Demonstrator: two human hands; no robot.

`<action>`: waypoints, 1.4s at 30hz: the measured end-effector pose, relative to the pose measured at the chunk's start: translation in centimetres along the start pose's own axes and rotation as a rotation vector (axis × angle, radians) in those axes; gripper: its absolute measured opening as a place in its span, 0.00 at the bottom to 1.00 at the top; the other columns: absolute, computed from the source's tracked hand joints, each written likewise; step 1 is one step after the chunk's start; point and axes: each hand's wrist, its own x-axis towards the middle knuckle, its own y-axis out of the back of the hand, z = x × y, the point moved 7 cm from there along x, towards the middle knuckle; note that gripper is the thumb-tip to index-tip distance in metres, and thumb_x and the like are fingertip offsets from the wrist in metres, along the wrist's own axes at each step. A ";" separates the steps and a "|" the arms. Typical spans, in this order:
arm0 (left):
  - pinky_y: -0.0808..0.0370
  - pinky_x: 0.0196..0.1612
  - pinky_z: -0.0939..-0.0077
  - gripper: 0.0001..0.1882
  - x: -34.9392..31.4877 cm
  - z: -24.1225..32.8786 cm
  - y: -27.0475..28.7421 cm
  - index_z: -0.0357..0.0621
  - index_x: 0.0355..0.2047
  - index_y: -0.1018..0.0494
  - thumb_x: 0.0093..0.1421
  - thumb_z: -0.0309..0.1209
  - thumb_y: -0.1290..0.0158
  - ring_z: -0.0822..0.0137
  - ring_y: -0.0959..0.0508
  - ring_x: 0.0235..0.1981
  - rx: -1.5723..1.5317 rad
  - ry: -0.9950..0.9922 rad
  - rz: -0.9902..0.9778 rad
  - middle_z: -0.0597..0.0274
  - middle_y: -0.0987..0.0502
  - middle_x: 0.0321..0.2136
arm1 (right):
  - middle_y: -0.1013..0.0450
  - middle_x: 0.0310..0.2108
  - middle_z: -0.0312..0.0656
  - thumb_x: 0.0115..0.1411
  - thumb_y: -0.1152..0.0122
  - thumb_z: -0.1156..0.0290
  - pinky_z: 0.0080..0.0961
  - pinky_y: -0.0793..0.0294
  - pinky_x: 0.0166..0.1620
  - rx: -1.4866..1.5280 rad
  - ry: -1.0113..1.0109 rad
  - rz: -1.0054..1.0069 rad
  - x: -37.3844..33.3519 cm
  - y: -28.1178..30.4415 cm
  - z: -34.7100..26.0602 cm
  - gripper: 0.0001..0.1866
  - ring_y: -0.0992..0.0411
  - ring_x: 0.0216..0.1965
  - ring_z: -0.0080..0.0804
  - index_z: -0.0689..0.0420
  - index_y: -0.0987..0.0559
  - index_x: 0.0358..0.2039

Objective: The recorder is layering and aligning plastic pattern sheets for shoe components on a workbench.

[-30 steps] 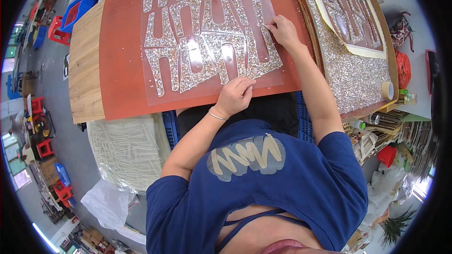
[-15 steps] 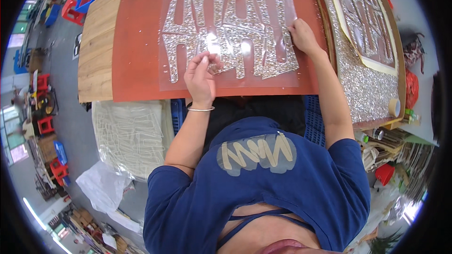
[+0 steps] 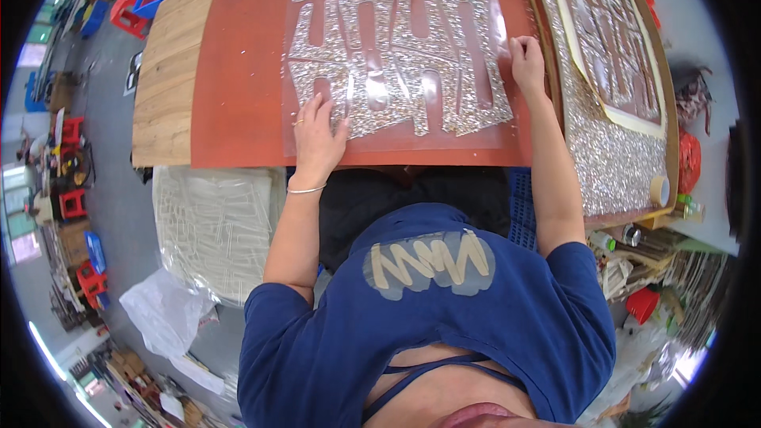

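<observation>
A clear plastic film [image 3: 304, 128] lies on a red mat, covered with glittery silver cut-out shapes [image 3: 372, 115] that have long slots in them. My left hand [image 3: 319, 136], a bangle at the wrist, rests with fingers apart on the film's near left part, the fingertips touching a glittery piece. At the film's right edge, my right hand [image 3: 528, 70] is closed, thumb and fingers pinched on the film's border. The pinched bit itself is mostly hidden by the fingers.
Under the work is the red mat [image 3: 238, 71] on a wooden board [image 3: 170, 83]. To the right, a glittery sheet [image 3: 614, 162] carries a cream-framed panel [image 3: 659, 120] and a tape roll [image 3: 659, 190]. Plastic-covered pale sheets [image 3: 218, 226] stand below left, and a blue crate [image 3: 520, 206] is beneath the edge.
The film with its glittery shapes has slid right over the mat, with my right hand at its edge. My left hand has come down from a raised pinch and spread onto the film.
</observation>
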 end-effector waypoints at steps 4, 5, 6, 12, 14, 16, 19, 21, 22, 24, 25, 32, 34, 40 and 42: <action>0.37 0.56 0.54 0.21 0.6 0.1 -0.2 0.37 0.45 0.28 0.54 0.37 0.42 0.49 0.34 0.56 -0.094 -0.010 0.040 0.49 0.31 0.52 | 0.30 0.34 0.53 0.60 0.46 0.72 0.39 0.33 0.43 -0.055 0.299 -0.373 -2.6 -7.8 -11.3 0.06 0.31 0.40 0.50 0.62 0.27 0.32; 0.36 0.55 0.55 0.20 0.6 0.0 -0.3 0.38 0.44 0.28 0.54 0.37 0.42 0.50 0.33 0.55 -0.116 0.008 0.052 0.50 0.30 0.52 | 0.31 0.33 0.51 0.60 0.45 0.73 0.38 0.32 0.42 -0.014 0.409 -0.405 -3.4 -9.9 -13.9 0.06 0.31 0.38 0.49 0.62 0.28 0.31; 0.36 0.53 0.55 0.19 0.4 -0.1 0.0 0.38 0.42 0.27 0.53 0.36 0.42 0.51 0.33 0.54 -0.115 0.005 0.093 0.52 0.29 0.50 | 0.32 0.32 0.49 0.60 0.45 0.73 0.37 0.32 0.40 0.030 0.518 -0.435 -4.3 -11.8 -16.5 0.05 0.31 0.36 0.47 0.61 0.29 0.31; 0.36 0.53 0.57 0.17 -0.2 0.3 0.4 0.40 0.42 0.26 0.51 0.32 0.41 0.53 0.32 0.53 -0.078 -0.035 0.155 0.55 0.29 0.49 | 0.30 0.29 0.42 0.55 0.41 0.69 0.40 0.33 0.40 -0.061 0.732 -0.449 -5.2 -20.1 -20.7 0.07 0.30 0.36 0.45 0.58 0.27 0.28; 0.36 0.53 0.57 0.17 -0.2 0.3 0.5 0.40 0.42 0.26 0.52 0.32 0.42 0.53 0.32 0.53 -0.079 -0.037 0.160 0.55 0.29 0.49 | 0.28 0.29 0.43 0.54 0.40 0.67 0.40 0.33 0.40 -0.119 0.747 -0.454 -5.0 -20.8 -20.5 0.07 0.29 0.36 0.45 0.57 0.26 0.28; 0.36 0.53 0.56 0.17 -0.2 0.1 0.7 0.41 0.42 0.26 0.52 0.32 0.42 0.53 0.32 0.53 -0.086 -0.035 0.161 0.55 0.29 0.49 | 0.27 0.30 0.43 0.54 0.39 0.66 0.40 0.33 0.40 -0.181 0.759 -0.463 -4.9 -21.1 -21.1 0.08 0.28 0.36 0.44 0.56 0.25 0.29; 0.36 0.53 0.57 0.16 -0.1 -0.1 0.8 0.41 0.42 0.26 0.52 0.32 0.42 0.53 0.32 0.53 -0.107 -0.029 0.146 0.56 0.29 0.49 | 0.24 0.30 0.44 0.53 0.37 0.64 0.40 0.32 0.42 -0.239 0.428 -0.624 -3.6 -21.7 -20.4 0.10 0.26 0.37 0.43 0.55 0.23 0.30; 0.36 0.53 0.57 0.16 0.1 -0.3 0.5 0.42 0.41 0.26 0.52 0.32 0.42 0.53 0.32 0.53 -0.127 -0.034 0.127 0.56 0.28 0.48 | 0.22 0.32 0.44 0.52 0.34 0.61 0.39 0.32 0.44 -0.300 0.154 -0.593 -2.3 -20.4 -18.9 0.11 0.24 0.39 0.42 0.54 0.21 0.29; 0.35 0.53 0.57 0.16 0.3 -0.2 0.3 0.41 0.41 0.25 0.52 0.32 0.42 0.53 0.31 0.53 -0.142 -0.046 0.120 0.56 0.28 0.49 | 0.22 0.32 0.46 0.54 0.36 0.59 0.37 0.31 0.46 -0.297 0.114 -0.571 -1.8 -19.6 -17.7 0.13 0.24 0.39 0.41 0.55 0.20 0.32; 0.35 0.53 0.57 0.16 0.4 -0.2 0.0 0.41 0.41 0.25 0.52 0.32 0.42 0.53 0.31 0.53 -0.171 -0.065 0.104 0.56 0.28 0.49 | 0.22 0.33 0.48 0.57 0.39 0.58 0.35 0.31 0.47 0.000 -0.040 -0.539 -1.5 -14.2 -15.7 0.14 0.25 0.38 0.43 0.54 0.20 0.38; 0.35 0.53 0.57 0.16 0.0 -1.0 0.3 0.41 0.41 0.25 0.52 0.32 0.42 0.52 0.31 0.52 -0.180 -0.055 0.110 0.55 0.27 0.48 | 0.23 0.35 0.49 0.61 0.44 0.61 0.33 0.31 0.47 0.043 -0.092 -0.465 -2.2 -10.2 -15.3 0.16 0.26 0.40 0.43 0.56 0.22 0.44; 0.33 0.51 0.59 0.15 1.7 -2.7 2.1 0.37 0.41 0.24 0.55 0.33 0.43 0.50 0.29 0.48 -0.266 0.071 0.138 0.51 0.22 0.41 | 0.25 0.32 0.51 0.57 0.43 0.71 0.39 0.29 0.43 -0.881 -0.226 -0.096 -9.4 19.5 3.1 0.08 0.27 0.37 0.49 0.60 0.21 0.34; 0.30 0.48 0.61 0.13 2.8 -4.4 1.8 0.36 0.39 0.23 0.56 0.33 0.44 0.53 0.25 0.42 -0.359 0.191 0.111 0.51 0.22 0.37 | 0.25 0.30 0.52 0.56 0.42 0.71 0.40 0.29 0.42 -0.944 -0.357 -0.192 -12.1 20.9 5.2 0.07 0.27 0.36 0.49 0.60 0.20 0.32; 0.31 0.51 0.61 0.16 4.8 -11.7 5.0 0.36 0.41 0.24 0.58 0.35 0.45 0.53 0.26 0.45 -0.177 0.264 0.370 0.48 0.26 0.42 | 0.25 0.27 0.51 0.54 0.40 0.72 0.42 0.30 0.39 -0.893 -0.115 -0.122 -12.1 20.6 3.7 0.06 0.28 0.32 0.49 0.60 0.20 0.28; 0.33 0.54 0.59 0.19 4.8 -16.2 5.0 0.36 0.44 0.25 0.60 0.38 0.46 0.52 0.28 0.50 -0.041 0.268 0.407 0.45 0.28 0.47 | 0.27 0.28 0.49 0.54 0.40 0.72 0.42 0.31 0.39 -1.238 0.145 -0.002 -10.5 19.5 0.0 0.06 0.29 0.33 0.47 0.60 0.21 0.26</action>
